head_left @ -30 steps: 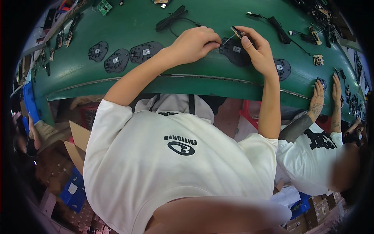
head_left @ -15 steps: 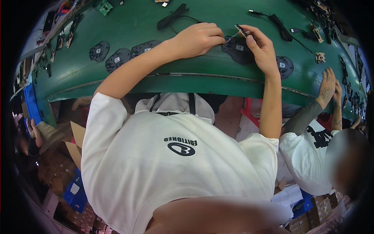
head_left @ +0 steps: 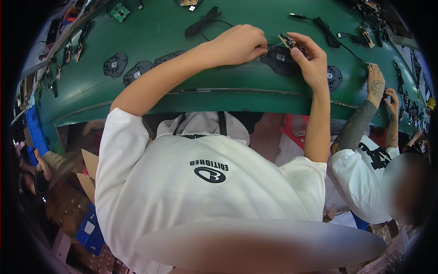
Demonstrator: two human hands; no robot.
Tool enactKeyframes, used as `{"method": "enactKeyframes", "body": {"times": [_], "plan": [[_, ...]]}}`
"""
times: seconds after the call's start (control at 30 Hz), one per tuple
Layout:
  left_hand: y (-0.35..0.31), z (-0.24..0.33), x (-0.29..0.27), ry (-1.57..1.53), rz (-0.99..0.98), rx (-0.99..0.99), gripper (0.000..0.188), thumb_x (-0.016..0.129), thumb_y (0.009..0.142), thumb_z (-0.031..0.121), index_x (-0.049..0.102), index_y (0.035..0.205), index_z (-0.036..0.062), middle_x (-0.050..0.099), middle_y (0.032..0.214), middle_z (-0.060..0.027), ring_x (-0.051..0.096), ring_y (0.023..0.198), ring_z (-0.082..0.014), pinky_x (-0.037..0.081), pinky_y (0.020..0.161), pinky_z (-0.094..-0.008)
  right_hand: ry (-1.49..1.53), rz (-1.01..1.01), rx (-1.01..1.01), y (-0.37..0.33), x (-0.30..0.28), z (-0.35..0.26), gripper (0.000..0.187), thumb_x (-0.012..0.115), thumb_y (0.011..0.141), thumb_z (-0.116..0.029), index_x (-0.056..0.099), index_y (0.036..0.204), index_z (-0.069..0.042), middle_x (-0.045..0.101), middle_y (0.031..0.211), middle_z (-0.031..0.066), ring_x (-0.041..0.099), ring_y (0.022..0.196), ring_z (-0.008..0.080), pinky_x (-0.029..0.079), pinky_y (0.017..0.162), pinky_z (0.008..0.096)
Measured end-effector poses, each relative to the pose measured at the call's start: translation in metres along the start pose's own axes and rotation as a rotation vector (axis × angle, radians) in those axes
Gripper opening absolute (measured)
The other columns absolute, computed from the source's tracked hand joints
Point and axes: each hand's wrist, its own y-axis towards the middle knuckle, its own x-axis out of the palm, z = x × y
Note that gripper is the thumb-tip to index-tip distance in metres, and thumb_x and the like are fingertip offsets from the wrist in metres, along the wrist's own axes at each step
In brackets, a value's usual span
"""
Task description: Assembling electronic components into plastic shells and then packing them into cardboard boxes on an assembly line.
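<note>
Shifted up the right side of the frame since the earlier picture, a co-worker's hand (head_left: pixel 376 85) now reaches a small tan board (head_left: pixel 372 64), while the circuit board (head_left: pixel 286 41) just right of upper centre has turned to show more of its face. Fingers and thumb of the person's right hand (head_left: pixel 312 60) make a grip closed on that circuit board, which appears just above a dark plate (head_left: pixel 281 59) on the green tabletop (head_left: pixel 260 13). Toward upper centre, the left hand (head_left: pixel 242 44) bends over a pinched grip, apparently closed on a thin wire (head_left: pixel 274 45) stretching to the board; the fingers hide its end. Light and stiff by the look of it, the board should be easy to lift but fragile at its raised parts, so its bare edges seem the safest hold. The wire looks soft and likely to pull loose if tugged; a pinch suits it, with slack left. Behind, a bundled black cable (head_left: pixel 199 25) lies at the upper middle.
</note>
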Motion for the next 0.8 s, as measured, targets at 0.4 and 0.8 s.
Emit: {"method": "enactKeyframes", "body": {"times": [0.4, 0.8], "plan": [[0.017, -0.017, -0.004, -0.002, -0.035, 0.367, 0.019, 0.069, 0.087, 0.015, 0.070, 0.105, 0.0084, 0.064, 0.105, -0.0035, 0.057, 0.101, -0.0221, 0.042, 0.089, -0.0360, -0.488, 0.044, -0.087, -0.021, -0.014, -0.017, 0.040, 0.081, 0.078, -0.023, 0.069, 0.109, -0.002, 0.068, 0.101, 0.0101, 0.063, 0.096, 0.0230, 0.049, 0.087, 0.0325], [0.038, -0.019, -0.017, -0.033, -0.212, 0.366, 0.026, 0.071, 0.084, 0.018, 0.070, 0.105, 0.0043, 0.059, 0.104, -0.0071, 0.057, 0.098, -0.0257, 0.046, 0.084, -0.0383, -0.529, 0.091, -0.114, -0.006, 0.000, -0.017, 0.041, 0.084, 0.073, -0.026, 0.070, 0.105, -0.005, 0.070, 0.101, 0.0093, 0.063, 0.098, 0.0264, 0.051, 0.084, 0.0359]]}}
